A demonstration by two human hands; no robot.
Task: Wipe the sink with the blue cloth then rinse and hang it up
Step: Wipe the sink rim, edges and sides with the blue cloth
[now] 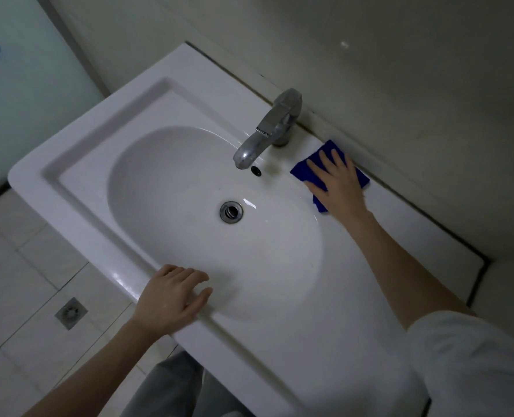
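A white ceramic sink (105, 164) with an oval basin fills the middle of the view. The blue cloth (305, 171) lies flat on the sink's back ledge, to the right of the chrome tap (267, 132), close to the wall. My right hand (337, 183) presses flat on the cloth with fingers spread, covering most of it. My left hand (174, 296) rests on the sink's front rim, fingers apart and curled over the basin edge, holding nothing. The drain (231, 212) sits at the basin's centre.
A beige wall runs right behind the back ledge, with a dark sealant line along it. A frosted glass panel (24, 100) stands at the left. The tiled floor below has a square floor drain (70, 313). The overflow hole (256, 170) sits under the spout.
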